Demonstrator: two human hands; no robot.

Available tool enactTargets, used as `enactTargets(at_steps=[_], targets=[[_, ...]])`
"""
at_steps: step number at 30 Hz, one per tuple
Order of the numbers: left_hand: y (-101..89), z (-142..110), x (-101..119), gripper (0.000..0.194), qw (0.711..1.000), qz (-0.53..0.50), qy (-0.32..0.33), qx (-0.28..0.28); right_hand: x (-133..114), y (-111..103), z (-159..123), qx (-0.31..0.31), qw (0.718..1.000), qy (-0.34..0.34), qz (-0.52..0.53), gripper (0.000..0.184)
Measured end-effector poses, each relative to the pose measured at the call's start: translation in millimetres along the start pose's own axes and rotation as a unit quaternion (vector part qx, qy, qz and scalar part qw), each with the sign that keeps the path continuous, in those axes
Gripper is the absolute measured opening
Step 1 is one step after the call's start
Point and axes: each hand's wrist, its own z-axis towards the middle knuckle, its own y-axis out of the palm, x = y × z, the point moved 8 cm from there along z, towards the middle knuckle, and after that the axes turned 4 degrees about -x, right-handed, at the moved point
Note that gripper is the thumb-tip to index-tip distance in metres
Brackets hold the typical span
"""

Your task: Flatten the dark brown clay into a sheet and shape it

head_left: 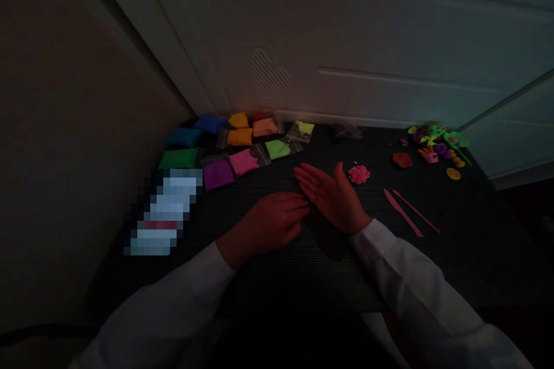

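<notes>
My right hand is turned palm up over the dark table, fingers stretched and thumb apart; I see nothing lying on the palm. Close beside it, my left hand shows its back, with the fingers brought together and their tips by the right palm's edge. Whatever may be in those fingers is hidden. Just right of my right thumb lies a pink clay flower with a ruffled top. A pink modelling knife and a thin pink modelling stick lie farther right.
Bags of coloured clay line the back left, among them purple clay, pink clay and light green clay. A blurred bright screen lies at left. Small clay pieces and a reddish lump sit back right. A white panel stands behind.
</notes>
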Motion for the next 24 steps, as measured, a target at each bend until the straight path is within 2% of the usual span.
enactTargets(at_steps=[5, 11, 17, 24], targets=[[-0.6, 0, 0, 0.031, 1.0, 0.006, 0.004, -0.002, -2, -5, 1, 0.015, 0.999, 0.005, 0.037, 0.063], [-3.3, 0, 4, 0.031, 1.0, 0.001, 0.013, 0.005, -6, 1, -14, 0.014, 0.998, -0.035, 0.051, 0.06], [-3.4, 1, 6, 0.028, 1.0, 0.005, 0.013, -0.017, 3, 4, -23, 0.018, 0.999, -0.038, -0.01, 0.056], [-1.1, 0, 4, 0.03, 0.999, -0.005, 0.009, -0.033, 2, 0, -23, 0.023, 0.998, -0.035, -0.041, 0.057]])
